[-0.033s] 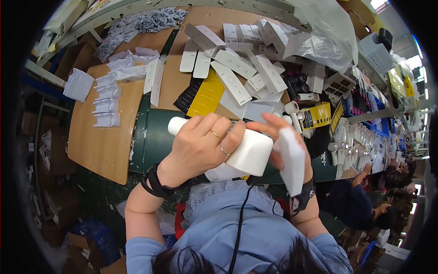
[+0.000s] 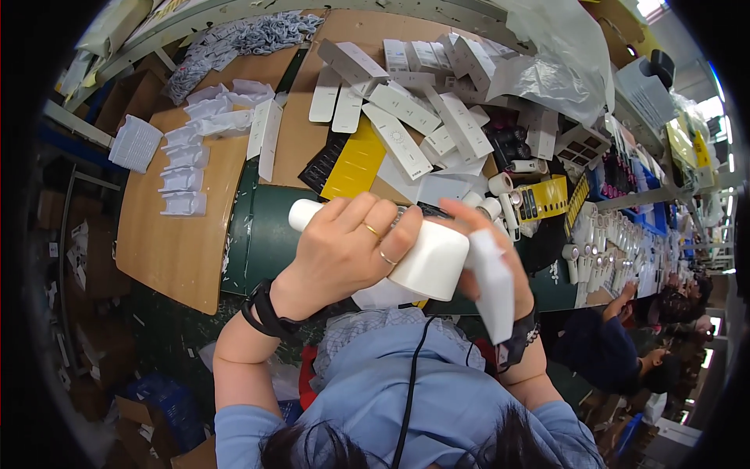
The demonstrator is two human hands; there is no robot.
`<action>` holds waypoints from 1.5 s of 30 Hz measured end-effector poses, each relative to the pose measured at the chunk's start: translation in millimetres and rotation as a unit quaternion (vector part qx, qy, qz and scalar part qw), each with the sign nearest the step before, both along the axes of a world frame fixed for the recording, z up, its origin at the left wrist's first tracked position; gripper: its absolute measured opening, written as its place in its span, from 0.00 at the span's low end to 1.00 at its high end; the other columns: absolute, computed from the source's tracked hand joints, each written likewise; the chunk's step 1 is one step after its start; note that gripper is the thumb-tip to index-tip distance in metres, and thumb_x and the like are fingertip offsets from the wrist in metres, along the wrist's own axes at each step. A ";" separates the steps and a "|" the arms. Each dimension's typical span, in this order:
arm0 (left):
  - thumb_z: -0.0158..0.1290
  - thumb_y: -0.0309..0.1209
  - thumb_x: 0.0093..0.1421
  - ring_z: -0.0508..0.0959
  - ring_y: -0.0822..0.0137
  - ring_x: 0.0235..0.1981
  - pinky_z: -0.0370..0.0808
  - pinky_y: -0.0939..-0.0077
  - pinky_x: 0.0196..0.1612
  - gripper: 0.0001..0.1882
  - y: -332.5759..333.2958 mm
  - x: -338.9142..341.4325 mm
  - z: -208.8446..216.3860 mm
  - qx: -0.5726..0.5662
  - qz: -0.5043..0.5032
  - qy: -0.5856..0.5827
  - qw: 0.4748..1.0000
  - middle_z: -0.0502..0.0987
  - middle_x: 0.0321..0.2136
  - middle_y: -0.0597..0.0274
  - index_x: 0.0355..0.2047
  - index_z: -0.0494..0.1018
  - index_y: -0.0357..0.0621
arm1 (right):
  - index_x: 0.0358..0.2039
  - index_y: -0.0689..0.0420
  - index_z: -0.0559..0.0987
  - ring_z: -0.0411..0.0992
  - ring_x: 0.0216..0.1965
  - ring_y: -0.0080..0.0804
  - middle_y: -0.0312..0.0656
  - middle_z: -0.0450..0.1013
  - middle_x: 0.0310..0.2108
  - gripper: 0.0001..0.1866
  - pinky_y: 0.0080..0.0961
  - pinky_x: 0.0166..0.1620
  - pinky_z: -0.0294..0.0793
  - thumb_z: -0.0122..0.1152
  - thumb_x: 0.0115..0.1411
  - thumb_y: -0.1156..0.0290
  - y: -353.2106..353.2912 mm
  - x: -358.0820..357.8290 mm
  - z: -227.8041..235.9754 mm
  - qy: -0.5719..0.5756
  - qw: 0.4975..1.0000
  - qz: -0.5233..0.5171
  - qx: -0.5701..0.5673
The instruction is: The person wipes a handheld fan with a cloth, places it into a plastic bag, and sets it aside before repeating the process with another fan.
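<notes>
My left hand (image 2: 344,242) is wrapped round what looks like a white handheld fan (image 2: 430,262). Its rounded handle end sticks out to the left of the fist, and its wide head points right and towards me. On the head's right side is my right hand (image 2: 508,258), blurred, its fingers bent at the head's far edge. A white flat, folded-looking piece (image 2: 492,293) is held in that hand and hangs down towards my lap; its kind I cannot make out. Just beyond my hands lies a yellow sheet (image 2: 355,160) on a black one.
White oblong boxes (image 2: 402,109) are heaped at the back. White moulded trays (image 2: 183,180) line the wooden board (image 2: 172,266) on the left. More white handheld fans (image 2: 601,250) stand at the right, near a co-worker (image 2: 609,344). Grey straps (image 2: 258,39) lie piled far left.
My right hand and the white piece have shifted slightly, with the fingers bending closer over the head. The left hand and the fan stay almost where they were.
</notes>
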State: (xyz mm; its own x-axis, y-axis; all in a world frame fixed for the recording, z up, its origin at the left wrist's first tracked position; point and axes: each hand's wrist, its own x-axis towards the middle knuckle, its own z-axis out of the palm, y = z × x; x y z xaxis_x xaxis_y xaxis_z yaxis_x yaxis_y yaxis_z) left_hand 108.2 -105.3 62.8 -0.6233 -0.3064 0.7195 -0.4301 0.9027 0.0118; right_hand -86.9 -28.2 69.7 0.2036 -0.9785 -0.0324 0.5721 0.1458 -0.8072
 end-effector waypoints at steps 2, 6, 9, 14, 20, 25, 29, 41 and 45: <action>0.51 0.30 0.45 0.70 0.71 0.25 0.64 0.79 0.24 0.18 2.7 -2.9 0.0 0.005 0.011 -0.011 1.000 0.67 0.26 0.68 0.40 0.66 0.45 | 0.54 0.65 0.64 0.68 0.47 0.28 0.45 0.67 0.49 0.27 0.25 0.51 0.67 0.50 0.54 0.66 7.9 15.0 -4.4 0.047 0.999 -0.004 -0.014; 0.51 0.30 0.45 0.70 0.70 0.26 0.65 0.78 0.24 0.17 3.2 -5.0 -1.1 0.019 0.024 -0.018 0.999 0.67 0.26 0.66 0.38 0.66 0.43 | 0.55 0.64 0.63 0.67 0.49 0.28 0.43 0.66 0.50 0.30 0.25 0.53 0.64 0.53 0.53 0.63 0.1 6.2 -5.5 0.081 0.996 0.020 0.029; 0.51 0.29 0.45 0.71 0.69 0.26 0.65 0.78 0.25 0.16 3.6 -4.3 -5.8 0.040 0.015 0.006 0.999 0.67 0.26 0.65 0.37 0.67 0.42 | 0.55 0.64 0.63 0.66 0.50 0.28 0.43 0.66 0.50 0.31 0.25 0.53 0.64 0.54 0.53 0.62 -0.2 4.4 -13.1 0.070 0.995 0.018 0.065; 0.51 0.29 0.45 0.72 0.69 0.27 0.66 0.79 0.25 0.16 10.2 0.4 -3.8 0.089 0.039 -0.072 0.993 0.68 0.26 0.62 0.35 0.67 0.39 | 0.54 0.67 0.62 0.69 0.46 0.29 0.45 0.68 0.46 0.35 0.23 0.49 0.68 0.50 0.48 0.58 -3.6 6.6 -6.5 0.129 0.983 0.005 0.133; 0.51 0.28 0.45 0.73 0.71 0.25 0.66 0.80 0.25 0.15 15.1 -1.3 -1.7 0.107 0.083 -0.164 0.977 0.71 0.24 0.63 0.35 0.68 0.37 | 0.54 0.65 0.62 0.68 0.45 0.26 0.42 0.68 0.44 0.37 0.20 0.48 0.66 0.56 0.45 0.59 -5.6 4.7 -5.9 0.274 0.962 0.013 -0.013; 0.51 0.27 0.44 0.73 0.71 0.24 0.67 0.79 0.26 0.14 21.2 -5.8 -0.5 0.103 0.072 -0.139 0.982 0.72 0.22 0.64 0.33 0.69 0.36 | 0.53 0.64 0.62 0.66 0.46 0.26 0.41 0.67 0.45 0.38 0.20 0.49 0.64 0.60 0.43 0.59 -3.8 4.9 -3.2 0.262 0.965 0.010 -0.019; 0.51 0.24 0.42 0.74 0.66 0.27 0.68 0.77 0.29 0.18 23.2 -11.0 5.4 0.135 0.081 -0.168 0.973 0.72 0.25 0.59 0.37 0.68 0.32 | 0.53 0.64 0.63 0.66 0.46 0.27 0.42 0.67 0.45 0.38 0.22 0.49 0.64 0.61 0.43 0.59 -1.2 -4.0 -2.4 0.303 0.952 0.021 -0.043; 0.54 0.20 0.40 0.74 0.52 0.26 0.70 0.65 0.30 0.27 13.1 1.9 15.0 0.326 -0.109 -0.119 0.931 0.72 0.22 0.53 0.42 0.61 0.28 | 0.51 0.66 0.66 0.67 0.49 0.32 0.48 0.67 0.49 0.40 0.27 0.52 0.64 0.66 0.39 0.58 -0.2 -19.1 -30.1 0.289 0.951 0.028 -0.102; 0.56 0.23 0.46 0.74 0.45 0.33 0.70 0.58 0.33 0.31 4.7 2.3 25.2 0.469 -0.142 -0.249 0.836 0.75 0.27 0.49 0.48 0.55 0.33 | 0.50 0.66 0.66 0.69 0.47 0.32 0.48 0.69 0.46 0.41 0.26 0.52 0.65 0.68 0.38 0.56 -2.2 -28.1 -25.3 0.264 0.960 0.069 -0.056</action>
State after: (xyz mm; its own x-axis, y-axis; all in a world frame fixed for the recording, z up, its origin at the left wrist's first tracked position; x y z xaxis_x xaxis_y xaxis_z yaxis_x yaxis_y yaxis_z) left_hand 110.4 -100.7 88.0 -0.9169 -0.3793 -0.1239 -0.3628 0.6632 0.6546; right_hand -115.0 -30.3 44.4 0.3161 -0.9466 -0.0635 0.0601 0.0868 -0.9944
